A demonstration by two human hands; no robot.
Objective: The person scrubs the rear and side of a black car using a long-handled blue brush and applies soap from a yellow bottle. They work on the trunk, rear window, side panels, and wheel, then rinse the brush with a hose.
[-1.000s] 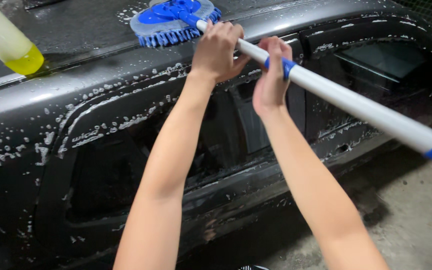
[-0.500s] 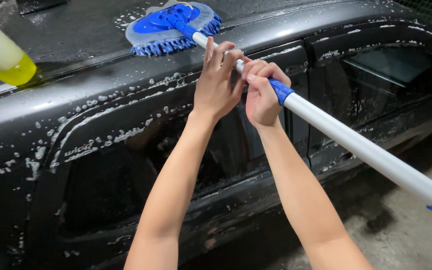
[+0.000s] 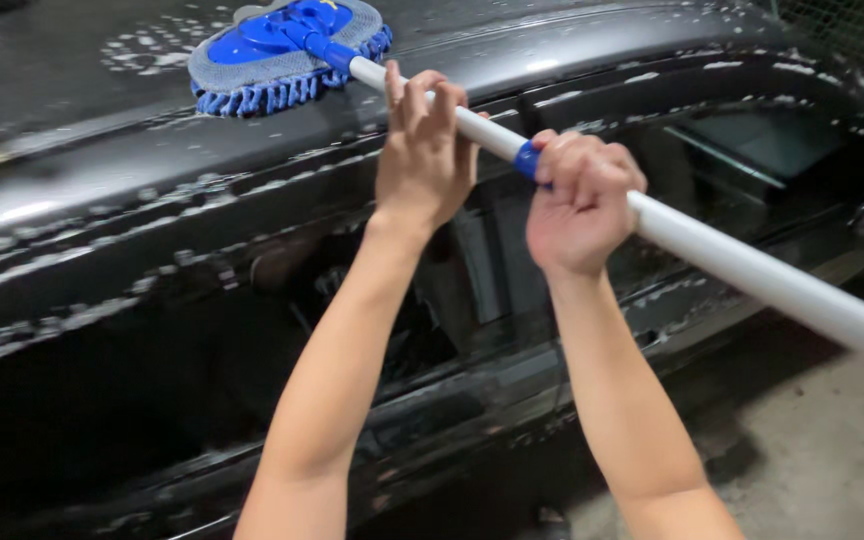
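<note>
On the black car's (image 3: 102, 300) roof (soapy, seemingly), both hands' (image 3: 422, 160) (image 3: 580, 205) fingers clamp the mop pole (image 3: 742, 265).

Mop head (image 3: 282, 55): bright blue plastic top, grey mesh pad, fringe of blue noodle strands along the edge. Pole (image 3: 752, 275): white/light grey, blue collar (image 3: 527, 160) mid-way, another blue section at the far lower right end. Car (image 3: 152, 250): glossy black, roof and door frames speckled with white soap suds in dots and streaks, windows dark. Floor (image 3: 832, 450): dull grey concrete, mottled. Top right corner: dark green wire mesh (image 3: 852, 30).
</note>
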